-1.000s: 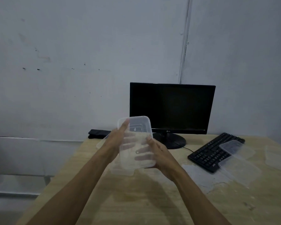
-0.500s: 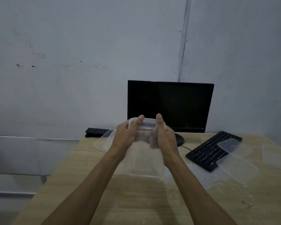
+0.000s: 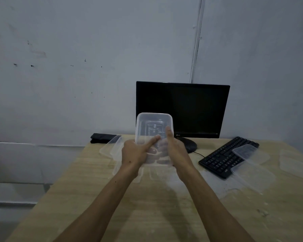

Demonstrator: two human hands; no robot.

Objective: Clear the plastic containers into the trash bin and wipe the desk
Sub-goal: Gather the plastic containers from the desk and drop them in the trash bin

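A folded black cloth (image 3: 103, 138) lies at the far left corner of the wooden bench (image 3: 98, 203). Next to it, two clear plastic containers (image 3: 112, 148) rest together on the bench. At centre, the left hand (image 3: 136, 151) and right hand (image 3: 175, 151) both grip one clear container (image 3: 154, 126), held upright above the bench before one dark monitor (image 3: 182, 109). To the right, two clear containers (image 3: 250, 163) overlap one black keyboard (image 3: 220, 158). At least two more pieces of clear plastic (image 3: 296, 165) sit by the right edge.
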